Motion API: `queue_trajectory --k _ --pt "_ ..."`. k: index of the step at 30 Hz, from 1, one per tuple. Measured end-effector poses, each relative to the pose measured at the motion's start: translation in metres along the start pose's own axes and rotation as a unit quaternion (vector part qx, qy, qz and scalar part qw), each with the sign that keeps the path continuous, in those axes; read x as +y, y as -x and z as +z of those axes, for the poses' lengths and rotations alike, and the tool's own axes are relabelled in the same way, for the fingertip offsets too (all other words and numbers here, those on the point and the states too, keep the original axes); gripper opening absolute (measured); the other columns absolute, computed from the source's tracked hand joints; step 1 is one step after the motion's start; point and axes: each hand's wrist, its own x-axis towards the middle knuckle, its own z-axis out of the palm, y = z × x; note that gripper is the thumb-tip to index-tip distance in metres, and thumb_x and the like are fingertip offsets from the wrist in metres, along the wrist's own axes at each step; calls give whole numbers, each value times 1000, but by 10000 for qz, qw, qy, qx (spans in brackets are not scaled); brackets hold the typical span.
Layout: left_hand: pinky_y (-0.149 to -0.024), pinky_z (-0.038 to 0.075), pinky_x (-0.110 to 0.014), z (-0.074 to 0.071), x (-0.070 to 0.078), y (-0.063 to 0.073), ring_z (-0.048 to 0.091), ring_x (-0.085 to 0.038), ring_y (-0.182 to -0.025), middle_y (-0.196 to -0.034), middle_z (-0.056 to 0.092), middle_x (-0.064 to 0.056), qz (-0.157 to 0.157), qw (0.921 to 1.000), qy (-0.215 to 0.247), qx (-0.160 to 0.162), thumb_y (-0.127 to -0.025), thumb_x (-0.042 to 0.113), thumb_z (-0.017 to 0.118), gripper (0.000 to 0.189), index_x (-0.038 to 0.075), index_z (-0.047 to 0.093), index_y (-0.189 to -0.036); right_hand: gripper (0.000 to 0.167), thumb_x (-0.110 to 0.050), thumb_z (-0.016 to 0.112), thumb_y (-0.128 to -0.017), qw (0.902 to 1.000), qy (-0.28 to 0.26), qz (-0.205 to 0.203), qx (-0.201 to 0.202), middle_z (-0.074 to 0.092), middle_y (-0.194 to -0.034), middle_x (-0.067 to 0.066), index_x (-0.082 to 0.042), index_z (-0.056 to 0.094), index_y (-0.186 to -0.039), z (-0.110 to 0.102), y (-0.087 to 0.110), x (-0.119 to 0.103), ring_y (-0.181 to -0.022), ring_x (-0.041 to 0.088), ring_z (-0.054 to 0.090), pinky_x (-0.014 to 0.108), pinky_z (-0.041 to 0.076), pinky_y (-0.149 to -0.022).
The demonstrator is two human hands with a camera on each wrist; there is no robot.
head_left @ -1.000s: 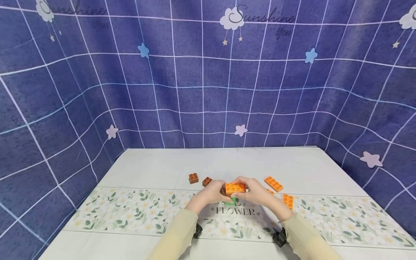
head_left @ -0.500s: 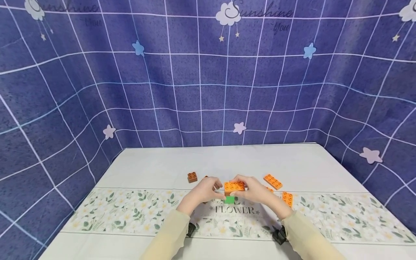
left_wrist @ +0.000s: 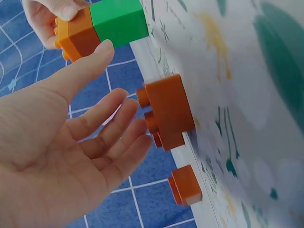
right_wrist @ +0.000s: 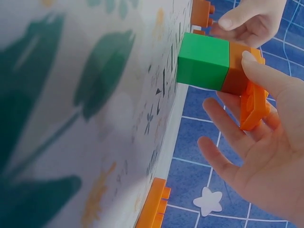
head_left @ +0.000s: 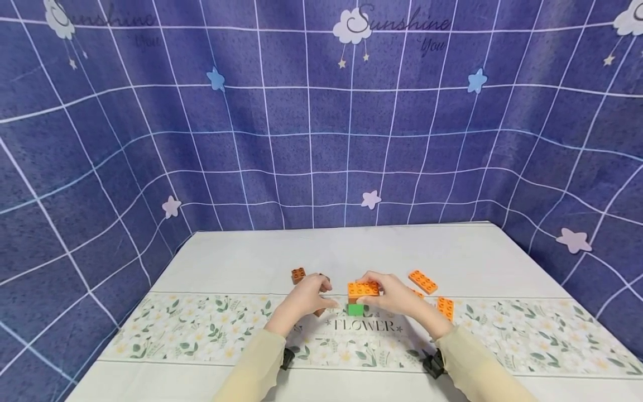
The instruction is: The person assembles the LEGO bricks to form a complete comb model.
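Observation:
A small stack stands on the table: a green block [head_left: 355, 310] at the bottom, a brown brick [left_wrist: 84, 32] above it and a flat orange brick [head_left: 363, 288] on top. My right hand [head_left: 390, 293] pinches the stack's upper part, its thumb against the brown layer in the right wrist view. The orange brick juts past the stack on that side. To the left, my left hand [head_left: 300, 296] has loosely bent fingers and grips nothing. Just beyond its fingertips lies a studded brown brick [left_wrist: 168, 104], seemingly apart from them. Another brown brick is partly hidden behind that one.
A small brown brick [head_left: 298, 274] lies farther back on the left. Several flat orange bricks lie right of my right hand, among them one at the back [head_left: 423, 282] and one nearer [head_left: 445, 308]. A blue grid curtain [head_left: 321, 139] hangs behind the white table [head_left: 241, 257].
My left hand has let go of the stack and moved left toward the brown bricks, its fingers spreading. My right hand keeps its hold, almost unmoved.

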Motion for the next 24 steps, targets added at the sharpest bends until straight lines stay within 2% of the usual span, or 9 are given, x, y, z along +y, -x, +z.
queue_trajectory --k 8,13,15,20,22,24 --pt "-78 51 -37 -1 -7 6 58 -24 -90 -98 60 -11 -81 9999 -56 60 -80 16 75 33 -2 63 -105 35 -33 69 -84 10000 30 38 28 66 -111 5 -14 61 -112 0 1 1 -105 28 61 47 48 -91" --pt "-89 48 -45 1 -9 9 54 -34 -111 -116 58 -18 -283 9992 -254 123 -77 19 77 39 1 62 -107 36 -34 69 -84 9999 102 73 54 66 -113 5 -15 61 -113 0 2 1 -106 28 61 46 49 -92" --pt "-95 45 -48 2 -10 10 47 -38 -122 -123 56 -20 -422 9986 -296 142 -76 22 79 43 1 61 -108 36 -34 69 -84 9999 79 75 50 66 -113 5 -14 61 -114 0 2 0 -106 28 61 46 48 -92" --pt "-90 48 -44 4 -12 9 57 -31 -104 -111 59 -15 -756 9967 -287 33 -71 27 82 52 1 58 -109 36 -33 69 -84 10000 57 3 67 66 -112 6 -13 61 -113 0 1 0 -105 28 61 47 48 -92" --pt "-83 50 -41 4 -13 9 58 -25 -90 -106 60 -11 -800 9964 -289 -25 -71 28 83 52 1 58 -109 36 -32 69 -84 10000 63 -17 58 66 -112 7 -13 61 -112 1 1 0 -105 28 61 46 49 -91" --pt "-80 50 -40 4 -13 10 58 -23 -88 -104 61 -10 -776 9966 -285 -53 -71 26 82 49 1 59 -107 36 -32 69 -84 9999 76 -45 48 66 -112 7 -12 61 -112 1 1 0 -104 28 61 45 49 -91"
